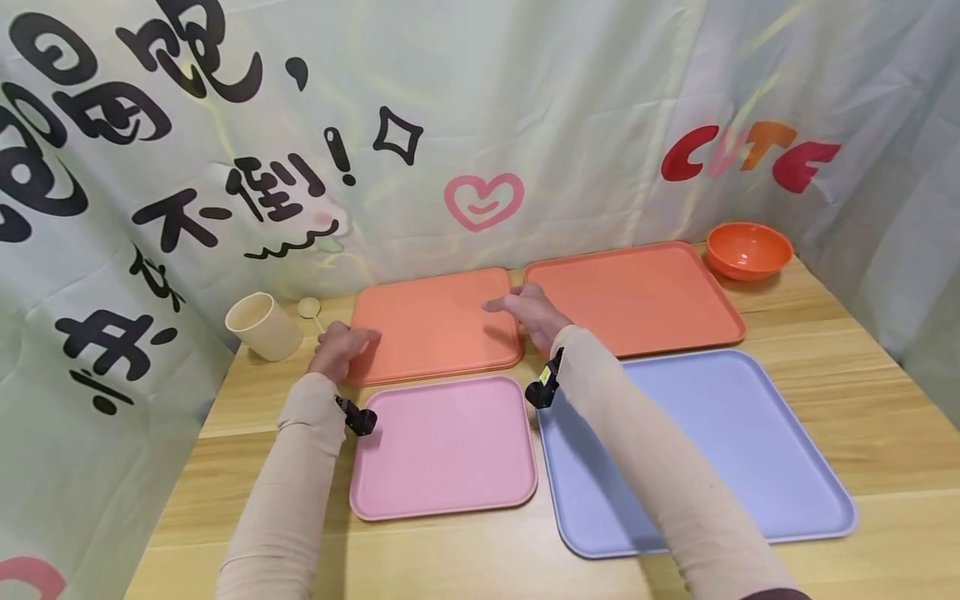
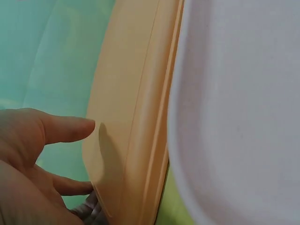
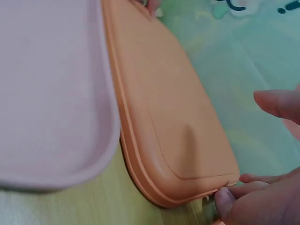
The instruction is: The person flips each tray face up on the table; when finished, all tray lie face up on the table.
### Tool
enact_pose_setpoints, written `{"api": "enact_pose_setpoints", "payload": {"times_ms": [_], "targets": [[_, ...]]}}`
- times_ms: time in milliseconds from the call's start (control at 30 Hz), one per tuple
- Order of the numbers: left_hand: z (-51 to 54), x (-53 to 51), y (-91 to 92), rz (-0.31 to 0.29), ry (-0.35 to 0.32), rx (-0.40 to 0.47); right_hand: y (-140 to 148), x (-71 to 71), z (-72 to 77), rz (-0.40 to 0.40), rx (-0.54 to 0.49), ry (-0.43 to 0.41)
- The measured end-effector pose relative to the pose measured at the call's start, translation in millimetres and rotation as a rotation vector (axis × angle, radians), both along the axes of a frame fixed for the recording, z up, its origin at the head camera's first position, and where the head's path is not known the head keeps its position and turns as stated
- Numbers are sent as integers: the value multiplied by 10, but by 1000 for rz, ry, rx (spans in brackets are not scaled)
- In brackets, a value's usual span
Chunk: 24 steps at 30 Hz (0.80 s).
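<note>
An orange tray point(image 1: 431, 325) lies at the back left of the table, and its flat face looks raised above the rim in the right wrist view. My left hand point(image 1: 340, 350) is at its left edge, thumb stretched over the tray and other fingers along the side. At the opposite edge, my right hand point(image 1: 534, 312) touches the tray's side with its fingertips, while its thumb stays raised clear of the surface. Just in front lies a pink tray point(image 1: 446, 450). Part of the left fingers is hidden by the tray edge.
A second orange tray point(image 1: 645, 296) lies at the back right, with a blue tray point(image 1: 720, 442) before it under my right forearm. An orange bowl point(image 1: 748, 250) stands in the far right corner. At left are a beige cup point(image 1: 264, 327) and a small spoon point(image 1: 309, 309). A printed curtain point(image 1: 570, 125) hangs behind.
</note>
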<state>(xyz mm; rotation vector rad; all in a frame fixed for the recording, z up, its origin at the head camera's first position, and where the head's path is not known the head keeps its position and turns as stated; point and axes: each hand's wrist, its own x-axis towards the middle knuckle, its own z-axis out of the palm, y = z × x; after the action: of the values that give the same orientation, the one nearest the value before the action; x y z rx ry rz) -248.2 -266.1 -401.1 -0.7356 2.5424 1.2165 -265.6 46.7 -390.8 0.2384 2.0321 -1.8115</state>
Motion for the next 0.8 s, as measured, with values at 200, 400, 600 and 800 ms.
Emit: {"api": "enact_pose_setpoints", "payload": {"times_ms": [200,400,600,800], "targets": [[0,-12,-32,58,4,112,18,10,6,-21,-62,-16],[1,-13,-30,118,40,186,27,9,12,-37,-124,-20],[69,6,-23,132,132,267,36,14,82,-58,-160,9],[192,42,7,160,154,314,35,17,171,-80,-169,45]]}}
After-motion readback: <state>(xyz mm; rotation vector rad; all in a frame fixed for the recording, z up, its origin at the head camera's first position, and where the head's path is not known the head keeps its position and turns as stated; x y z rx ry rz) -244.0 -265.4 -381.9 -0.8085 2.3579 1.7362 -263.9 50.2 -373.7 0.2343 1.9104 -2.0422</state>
